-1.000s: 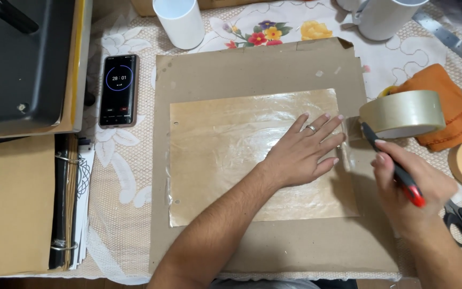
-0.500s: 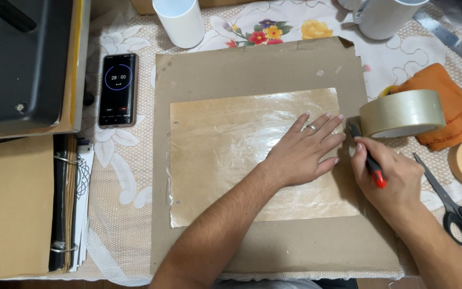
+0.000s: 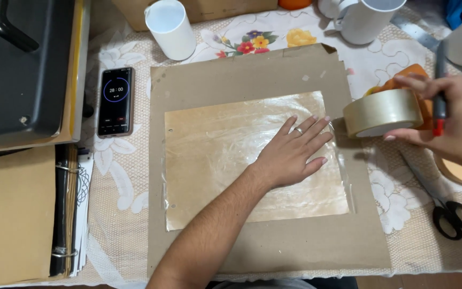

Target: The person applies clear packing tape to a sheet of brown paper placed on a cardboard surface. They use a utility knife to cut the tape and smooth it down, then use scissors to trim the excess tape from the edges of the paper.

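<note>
Two hands are at work over a brown cardboard sheet (image 3: 263,75) that lies flat on the surface (image 3: 124,235), which is covered by a lace cloth with a flower print.

Left hand (image 3: 295,152): palm down, fingers spread open and flat, gripping nothing. It presses on the right part of a shiny taped sheet (image 3: 225,160) that sits on the middle of the cardboard. Judgement: the flat palm keeps the sheet from sliding or lifting near its right edge.

Right hand (image 3: 450,126): raised just off the right edge of the cardboard, fingers closed around a roll of clear tape (image 3: 383,111), with a red and black cutter (image 3: 440,80) pinched upright in the same hand. A clear strip appears to run from the roll towards the sheet's right edge; I cannot tell whether it is attached. Judgement: the roll is held close to that edge so the tape stays short and taut.

Placement of other items: scissors (image 3: 447,214) lie on the cloth below the right hand, within reach. An orange cloth (image 3: 413,72) sits behind the roll. A phone (image 3: 115,100) showing a round timer dial lies face up left of the cardboard, readable from the working position. A black case (image 3: 22,64) and a ring binder (image 3: 65,214) are stacked at far left.

Containers: a white cup (image 3: 169,27) stands above the cardboard's left corner and a white mug (image 3: 367,18) above the right; contents of both not visible.
</note>
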